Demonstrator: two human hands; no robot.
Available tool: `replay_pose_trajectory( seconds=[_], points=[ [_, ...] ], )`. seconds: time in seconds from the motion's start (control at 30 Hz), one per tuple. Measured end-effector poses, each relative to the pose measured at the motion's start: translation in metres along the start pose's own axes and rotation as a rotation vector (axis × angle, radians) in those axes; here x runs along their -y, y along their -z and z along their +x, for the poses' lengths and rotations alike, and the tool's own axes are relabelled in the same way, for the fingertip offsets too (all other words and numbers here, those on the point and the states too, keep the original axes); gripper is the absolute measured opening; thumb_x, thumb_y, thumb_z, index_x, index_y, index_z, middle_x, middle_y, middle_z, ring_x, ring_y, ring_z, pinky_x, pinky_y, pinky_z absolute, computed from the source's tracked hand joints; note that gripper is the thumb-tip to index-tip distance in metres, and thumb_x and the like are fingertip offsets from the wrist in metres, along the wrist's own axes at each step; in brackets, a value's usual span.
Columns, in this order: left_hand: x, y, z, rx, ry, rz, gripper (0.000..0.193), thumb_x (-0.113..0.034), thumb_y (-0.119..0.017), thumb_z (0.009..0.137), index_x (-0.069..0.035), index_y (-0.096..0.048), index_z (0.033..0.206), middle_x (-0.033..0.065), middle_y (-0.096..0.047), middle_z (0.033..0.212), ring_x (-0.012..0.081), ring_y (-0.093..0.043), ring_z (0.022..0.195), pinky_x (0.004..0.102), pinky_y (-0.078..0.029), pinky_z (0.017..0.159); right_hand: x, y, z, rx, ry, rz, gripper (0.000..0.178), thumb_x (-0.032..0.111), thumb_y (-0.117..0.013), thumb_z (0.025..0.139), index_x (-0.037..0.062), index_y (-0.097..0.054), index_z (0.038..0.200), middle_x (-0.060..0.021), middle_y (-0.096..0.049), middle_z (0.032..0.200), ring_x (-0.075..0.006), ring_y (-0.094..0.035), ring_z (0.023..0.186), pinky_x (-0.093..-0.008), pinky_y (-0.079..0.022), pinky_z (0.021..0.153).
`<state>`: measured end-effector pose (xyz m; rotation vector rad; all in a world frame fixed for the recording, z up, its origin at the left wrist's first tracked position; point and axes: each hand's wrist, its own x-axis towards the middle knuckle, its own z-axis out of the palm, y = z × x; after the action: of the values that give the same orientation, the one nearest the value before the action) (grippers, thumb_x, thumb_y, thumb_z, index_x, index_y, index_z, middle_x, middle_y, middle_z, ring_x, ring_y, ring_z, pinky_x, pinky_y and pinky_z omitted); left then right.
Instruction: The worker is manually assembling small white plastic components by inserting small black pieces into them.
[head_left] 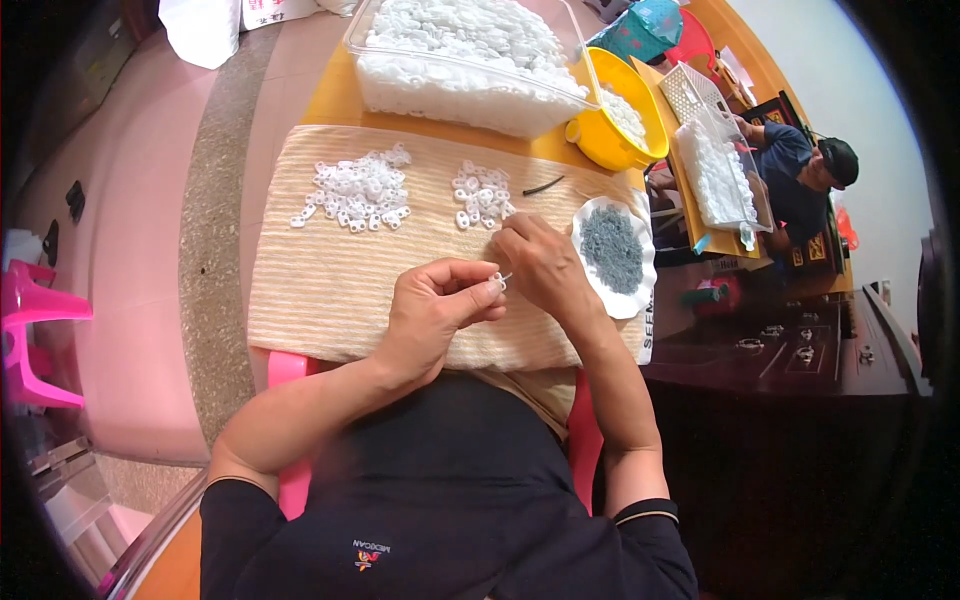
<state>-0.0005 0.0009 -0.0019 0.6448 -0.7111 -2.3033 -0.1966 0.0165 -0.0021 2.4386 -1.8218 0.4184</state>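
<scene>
My left hand [438, 312] pinches a small white plastic piece [499, 282] between thumb and forefinger, above the striped cloth [320, 290]. My right hand [545, 262] is curled, its fingertips at the near right edge of a small pile of white pieces with holes [482, 190]; what they grip, if anything, is hidden. Farther left lies a larger heap of similar white pieces [360, 190]. A thin dark stick [543, 186] rests right of the small pile. Beside my right wrist stands a white wavy-rimmed plate [646, 250] full of small grey bits [612, 248].
A clear tub [440, 98] heaped with white pieces stands at the back, a yellow bucket [600, 145] beside it. Across to the right, a person in a dark cap [838, 162] sits by another white-filled container [715, 180]. A pink stool [40, 330] stands at left.
</scene>
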Motion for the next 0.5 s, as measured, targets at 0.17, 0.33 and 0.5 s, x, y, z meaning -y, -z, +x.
replay_pose_trajectory(
  seconds=[0.17,0.33,0.5],
  points=[
    [0.0,0.003,0.003,-0.022,-0.031,-0.001,0.013,-0.002,-0.065,0.087,0.003,-0.065,0.099,0.0078,-0.066,0.088,0.0133,-0.065,0.077,0.0269,-0.057,0.074,0.007,0.008,-0.011,0.031,-0.018,0.047,0.015,0.004,-0.061,0.073,0.0062,-0.064,0.088,-0.0089,-0.061,0.093,-0.0263,-0.059,0.091,-0.034,-0.051,0.076],
    [-0.002,0.003,0.007,-0.065,-0.028,0.018,0.014,-0.002,-0.065,0.087,0.003,-0.064,0.1,0.008,-0.066,0.087,0.0133,-0.065,0.077,0.0266,-0.057,0.074,-0.003,0.002,-0.024,-0.255,-0.323,0.4,0.013,-0.001,-0.065,0.08,0.0008,-0.065,0.093,-0.0138,-0.067,0.088,-0.029,-0.066,0.08,-0.0328,-0.051,0.068],
    [-0.002,0.007,0.009,-0.082,-0.05,0.009,0.014,-0.003,-0.065,0.087,0.003,-0.063,0.1,0.0085,-0.066,0.087,0.0139,-0.065,0.078,0.027,-0.057,0.074,-0.002,0.001,-0.026,-0.226,-0.348,0.361,0.014,0.001,-0.066,0.081,0.0008,-0.065,0.095,-0.0144,-0.066,0.086,-0.0286,-0.066,0.077,-0.0333,-0.051,0.067]
  ],
)
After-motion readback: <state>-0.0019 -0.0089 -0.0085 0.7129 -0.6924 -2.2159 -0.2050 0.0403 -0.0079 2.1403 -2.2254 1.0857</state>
